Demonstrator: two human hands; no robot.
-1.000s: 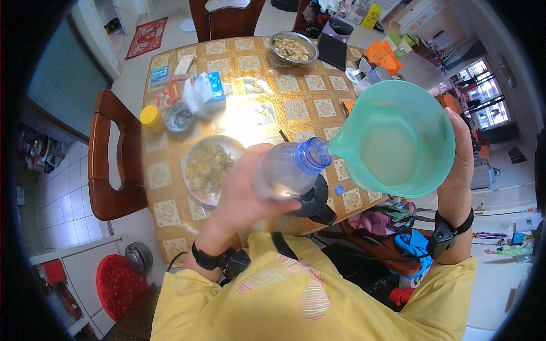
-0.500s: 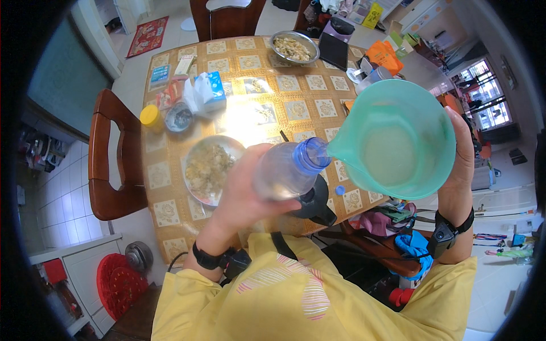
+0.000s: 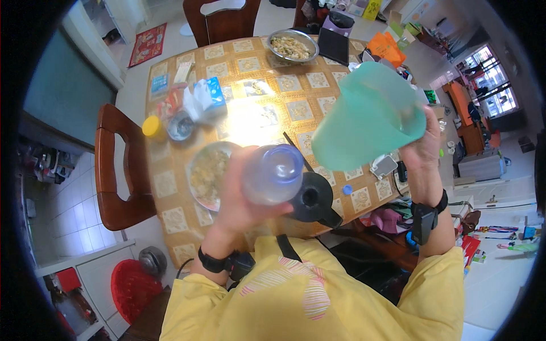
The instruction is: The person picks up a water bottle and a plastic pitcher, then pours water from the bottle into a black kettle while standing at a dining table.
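Note:
My left hand [image 3: 228,199] is wrapped round a clear plastic bottle [image 3: 270,182], its open bluish mouth facing up. In my right hand [image 3: 424,145] is a translucent green plastic jug [image 3: 361,125], gripped at its right side and apart from the bottle. The jug is tilted, so I see its outer wall and cannot make out what is inside. Beneath the bottle, near the table's front edge, stands a black kettle [image 3: 318,199]. A blue bottle cap [image 3: 347,189] lies to the kettle's right. Partly behind my left hand is a plate of food [image 3: 196,190].
Food fills a steel bowl [image 3: 293,61] at the far side of the patterned table [image 3: 256,68], beside a black tablet-like slab [image 3: 333,46]. A tissue box [image 3: 216,92], small bowl [image 3: 180,126] and yellow-lidded jar [image 3: 152,128] stand left. A wooden chair [image 3: 114,199] borders the left edge.
The green jug has moved left and away from the bottle's mouth, and its spout no longer meets it. My left hand has shifted slightly left with the bottle, uncovering more of the kettle.

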